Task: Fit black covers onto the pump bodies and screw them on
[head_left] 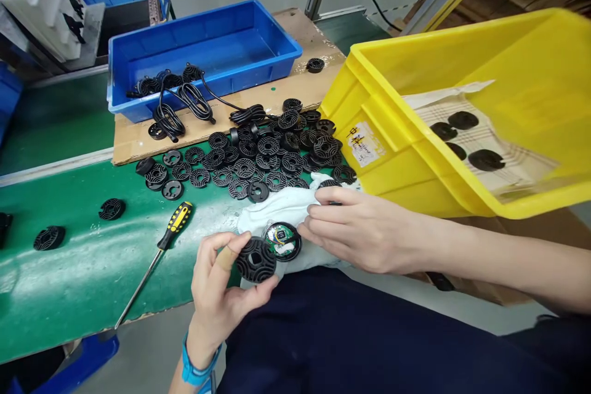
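Observation:
My left hand [224,283] grips a round black patterned cover [257,260] by its edge, thumb below and fingers above. The cover has a small square opening in its middle and overlaps the left edge of a round black housing [282,241]. Inside that housing a green circuit board and coloured wires show. My right hand [353,228] is closed, its curled fingertips at the housing's right rim; its thumb is hidden. A pale blue cloth [277,206] lies under the housing and both hands.
Several black discs [268,163] are heaped beyond the cloth. A screwdriver [173,228] lies on the green table [83,283] at left. At the back stands a blue bin [207,83] with cabled parts; a yellow bin [392,160] with discs is at right.

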The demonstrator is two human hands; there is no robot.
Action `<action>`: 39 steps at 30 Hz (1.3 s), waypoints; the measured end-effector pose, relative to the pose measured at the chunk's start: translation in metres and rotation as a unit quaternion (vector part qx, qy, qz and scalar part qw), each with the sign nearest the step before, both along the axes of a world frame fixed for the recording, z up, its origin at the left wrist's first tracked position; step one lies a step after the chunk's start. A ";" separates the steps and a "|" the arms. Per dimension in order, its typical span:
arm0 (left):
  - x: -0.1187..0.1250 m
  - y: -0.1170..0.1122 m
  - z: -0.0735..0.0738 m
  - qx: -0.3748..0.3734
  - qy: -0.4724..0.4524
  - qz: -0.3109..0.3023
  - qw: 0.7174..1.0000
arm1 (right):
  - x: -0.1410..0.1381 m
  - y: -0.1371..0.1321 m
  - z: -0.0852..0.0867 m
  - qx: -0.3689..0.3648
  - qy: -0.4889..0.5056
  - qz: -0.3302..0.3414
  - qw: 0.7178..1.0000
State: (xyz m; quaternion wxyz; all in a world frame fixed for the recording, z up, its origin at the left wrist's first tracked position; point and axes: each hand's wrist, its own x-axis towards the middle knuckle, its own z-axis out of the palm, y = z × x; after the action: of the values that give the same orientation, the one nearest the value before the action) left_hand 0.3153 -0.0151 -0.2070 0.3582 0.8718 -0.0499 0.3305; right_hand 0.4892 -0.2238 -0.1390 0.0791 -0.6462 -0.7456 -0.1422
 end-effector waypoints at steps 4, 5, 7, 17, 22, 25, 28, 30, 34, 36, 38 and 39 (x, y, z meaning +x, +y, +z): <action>0.003 0.002 0.000 -0.032 -0.001 0.013 0.999 | 0.000 -0.001 -0.001 -0.002 -0.002 -0.006 1.000; 0.003 0.002 -0.001 -0.037 0.000 0.014 0.999 | 0.001 -0.001 -0.001 -0.001 -0.003 -0.004 1.000; 0.003 0.002 -0.004 -0.049 0.004 0.014 0.999 | 0.001 -0.001 -0.002 0.003 -0.004 -0.003 1.000; 0.015 -0.017 0.000 -0.087 -0.007 -0.054 0.995 | 0.002 0.003 -0.002 0.025 0.010 0.012 1.000; 0.022 -0.017 -0.009 -0.205 -0.071 0.029 0.976 | 0.003 0.001 -0.004 0.023 0.002 0.008 1.000; 0.020 -0.013 -0.016 -0.271 -0.093 0.097 0.953 | 0.003 0.000 -0.006 0.014 0.001 0.003 1.000; 0.017 -0.014 -0.021 -0.262 -0.063 0.081 0.959 | 0.004 -0.001 -0.006 0.011 0.003 -0.001 1.000; 0.016 -0.016 -0.022 -0.255 -0.060 0.064 0.963 | 0.004 -0.001 -0.006 0.017 0.003 0.003 1.000; 0.015 -0.019 -0.022 -0.232 -0.064 0.047 0.970 | 0.005 -0.001 -0.006 0.027 -0.004 0.010 1.000; 0.016 -0.021 -0.018 -0.186 -0.060 0.020 0.981 | 0.005 -0.001 -0.006 0.026 -0.008 0.010 1.000; 0.018 -0.024 -0.013 -0.124 -0.054 -0.014 0.991 | 0.005 -0.001 -0.007 0.022 -0.005 0.009 1.000; 0.020 -0.026 -0.011 -0.094 -0.052 -0.026 0.994 | 0.005 -0.001 -0.007 0.019 -0.003 0.009 1.000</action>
State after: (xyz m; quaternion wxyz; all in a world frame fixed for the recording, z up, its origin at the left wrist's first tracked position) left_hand 0.3352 -0.0410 -0.2176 0.4439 0.8145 -0.0598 0.3688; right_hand 0.4940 -0.2253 -0.1460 0.0908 -0.6375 -0.7487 -0.1574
